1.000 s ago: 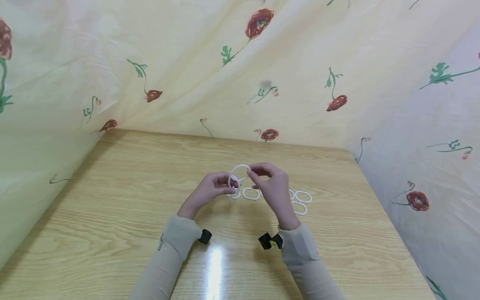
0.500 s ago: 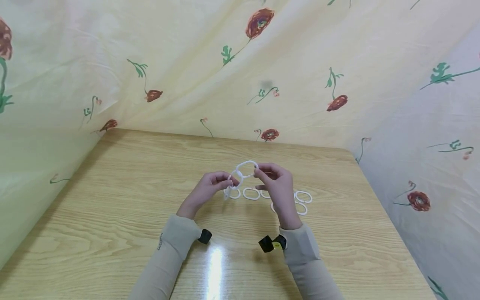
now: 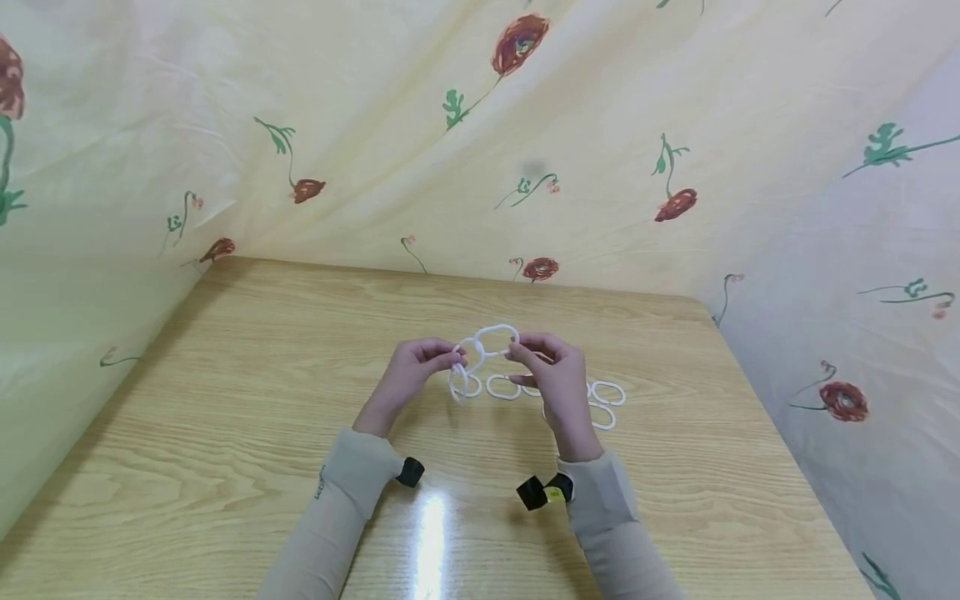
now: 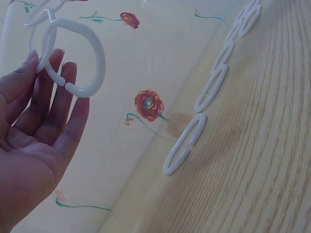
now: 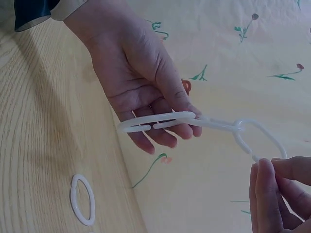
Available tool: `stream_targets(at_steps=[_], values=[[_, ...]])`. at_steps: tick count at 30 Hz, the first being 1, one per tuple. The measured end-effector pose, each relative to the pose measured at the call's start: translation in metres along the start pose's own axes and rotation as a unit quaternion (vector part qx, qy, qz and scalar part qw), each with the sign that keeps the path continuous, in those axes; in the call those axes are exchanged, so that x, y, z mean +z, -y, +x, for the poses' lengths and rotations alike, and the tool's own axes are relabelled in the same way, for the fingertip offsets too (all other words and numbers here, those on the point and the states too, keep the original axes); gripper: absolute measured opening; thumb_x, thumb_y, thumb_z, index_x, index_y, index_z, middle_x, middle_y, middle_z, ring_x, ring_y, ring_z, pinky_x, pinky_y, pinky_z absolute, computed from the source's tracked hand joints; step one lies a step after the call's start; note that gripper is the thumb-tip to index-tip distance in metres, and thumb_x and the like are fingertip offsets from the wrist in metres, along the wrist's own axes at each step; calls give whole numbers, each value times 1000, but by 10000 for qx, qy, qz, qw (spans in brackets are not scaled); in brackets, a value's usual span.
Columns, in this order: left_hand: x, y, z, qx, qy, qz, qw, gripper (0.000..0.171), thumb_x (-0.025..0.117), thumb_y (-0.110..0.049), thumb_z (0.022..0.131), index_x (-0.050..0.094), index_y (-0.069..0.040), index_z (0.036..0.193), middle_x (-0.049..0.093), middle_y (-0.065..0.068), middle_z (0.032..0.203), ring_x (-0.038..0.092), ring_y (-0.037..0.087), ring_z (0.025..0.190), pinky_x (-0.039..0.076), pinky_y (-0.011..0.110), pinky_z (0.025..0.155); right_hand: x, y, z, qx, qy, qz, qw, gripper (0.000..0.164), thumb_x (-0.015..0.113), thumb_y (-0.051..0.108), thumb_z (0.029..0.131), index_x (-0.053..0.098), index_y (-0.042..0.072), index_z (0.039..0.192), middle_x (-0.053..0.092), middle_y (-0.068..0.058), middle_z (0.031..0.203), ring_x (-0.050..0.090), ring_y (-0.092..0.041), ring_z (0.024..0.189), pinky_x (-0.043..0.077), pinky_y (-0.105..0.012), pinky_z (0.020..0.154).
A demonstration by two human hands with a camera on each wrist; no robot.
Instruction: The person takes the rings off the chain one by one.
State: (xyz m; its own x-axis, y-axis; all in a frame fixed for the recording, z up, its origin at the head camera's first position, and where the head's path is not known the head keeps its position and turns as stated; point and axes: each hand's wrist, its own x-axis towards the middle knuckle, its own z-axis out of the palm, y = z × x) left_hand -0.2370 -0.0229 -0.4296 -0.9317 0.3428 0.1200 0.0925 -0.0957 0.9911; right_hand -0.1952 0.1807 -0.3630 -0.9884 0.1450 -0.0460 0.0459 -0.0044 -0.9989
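Three white plastic chain links are joined in a short chain between the hands, above the table. My right hand (image 3: 553, 371) pinches the end link (image 3: 497, 327), which spreads out to the right. Thumb and fingers of my left hand (image 3: 422, 360) pinch the middle link (image 5: 218, 125). From it hangs the third link (image 4: 99, 58), its narrow gap facing down in the left wrist view. In the right wrist view, the left hand (image 5: 131, 73) reaches in from the upper left, while only the fingers of the right hand (image 5: 277, 194) show at the lower right.
Several loose links lie in a row on the wooden table (image 3: 300, 400), among them one link (image 3: 503, 398) below the hands and another link (image 3: 609, 404) farther right. The right forearm hides part of the row. Flowered cloth (image 3: 375, 167) hangs behind and at both sides.
My right hand has shifted slightly right, drawing the end link away from the middle one. The third link now hangs visibly below my left hand, which has eased slightly left.
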Motion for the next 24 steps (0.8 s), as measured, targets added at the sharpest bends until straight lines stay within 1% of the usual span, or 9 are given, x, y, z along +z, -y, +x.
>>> stream_targets(at_steps=[2,5,7,10,14,17,20,24], values=[[0,-1,0,-57,-148,5,9999,24,64,-8,92,65,10,106,74,12,101,68,4,91,54,25,93,-1,-1,0,49,-20,36,10000,15,66,4,90,67,-4,103,70,2,88,70,-8,78,59,-24,58],[0,-2,0,-126,-304,-25,9995,24,65,-9,91,66,10,106,76,2,94,68,5,90,53,26,94,-1,-3,0,140,-52,101,9998,11,67,3,89,68,-1,100,71,2,86,70,-8,77,58,-23,57],[-1,-2,0,-160,-357,-44,9992,25,66,-9,91,66,10,106,75,-8,88,68,5,89,52,27,94,-1,-4,1,185,-70,144,9997,10,67,2,89,68,0,99,71,3,83,70,-8,76,58,-22,57],[-1,-2,0,-185,-382,-84,9991,26,67,-10,90,65,10,106,73,-14,84,68,5,88,52,29,96,-2,-7,1,212,-64,184,9996,11,67,1,89,67,1,100,70,5,81,70,-7,74,59,-23,57],[-1,-1,0,-122,-348,-114,9993,26,67,-9,90,65,11,106,73,-14,82,68,5,86,52,28,96,-1,-10,0,227,-10,195,9996,14,67,0,88,67,1,102,69,6,81,70,-7,74,59,-23,59],[0,0,0,-63,-294,-94,9995,24,67,-8,90,65,11,105,73,-13,82,68,5,85,53,25,93,0,-12,1,239,66,228,9994,18,67,-1,88,65,-4,105,69,6,81,70,-7,75,59,-23,60],[1,0,1,-12,-252,-40,9997,22,66,-6,90,66,11,104,73,-12,82,68,5,84,54,21,88,1,-14,1,260,165,227,9993,24,67,0,88,63,-10,109,71,4,82,70,-7,75,59,-23,61],[2,1,2,-10,-218,17,9998,22,67,-4,89,66,12,103,74,-7,86,68,5,83,55,21,86,2,-16,2,390,321,153,9986,23,67,1,88,64,-9,109,72,-1,86,71,-11,79,60,-24,64]])
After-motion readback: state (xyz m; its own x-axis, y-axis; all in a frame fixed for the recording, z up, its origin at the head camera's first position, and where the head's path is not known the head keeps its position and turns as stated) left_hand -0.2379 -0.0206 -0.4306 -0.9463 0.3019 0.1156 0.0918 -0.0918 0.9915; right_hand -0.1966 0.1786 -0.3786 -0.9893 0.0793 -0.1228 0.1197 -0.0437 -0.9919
